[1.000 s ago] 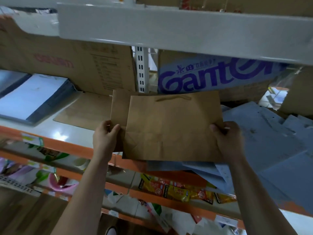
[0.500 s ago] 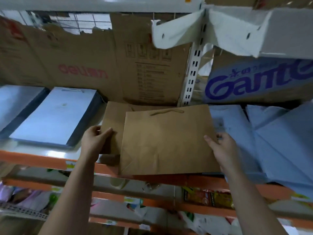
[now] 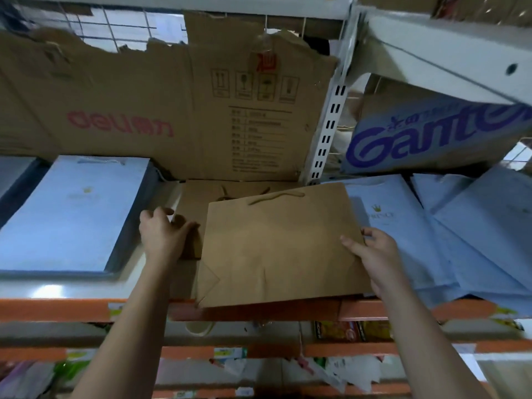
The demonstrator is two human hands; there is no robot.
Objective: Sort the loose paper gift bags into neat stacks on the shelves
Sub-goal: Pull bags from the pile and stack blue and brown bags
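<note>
Brown kraft paper makes up the top gift bag (image 3: 282, 246), which lies flat at the front of the shelf (image 3: 57, 309), its twisted paper handle pointing to the back and its folded bottom hanging just over the orange front rail. The right hand (image 3: 374, 254) has its grip pinched on the bag's right edge, thumb on top and fingers curled past the edge. Under it, pushed further back and to the left, lies the lower brown bag (image 3: 195, 203); the left hand (image 3: 161, 234) closes its grip on that bag's left edge, thumb resting on the paper.

Left of them sits a squared blue stack (image 3: 74, 214) of bags with a small gold crown mark on top. To the right, loose blue bags (image 3: 460, 240) lie fanned and overlapping; one shows a gold crown over blurred letters I cannot make out for certain. Behind stands a torn cardboard sheet (image 3: 144, 110) with red lettering that looks upside down, a row of handling symbols and a printed table too small to read. Past the white slotted upright (image 3: 328, 125), a pale blue box (image 3: 431, 133) reads "Ganten" in purple
</note>
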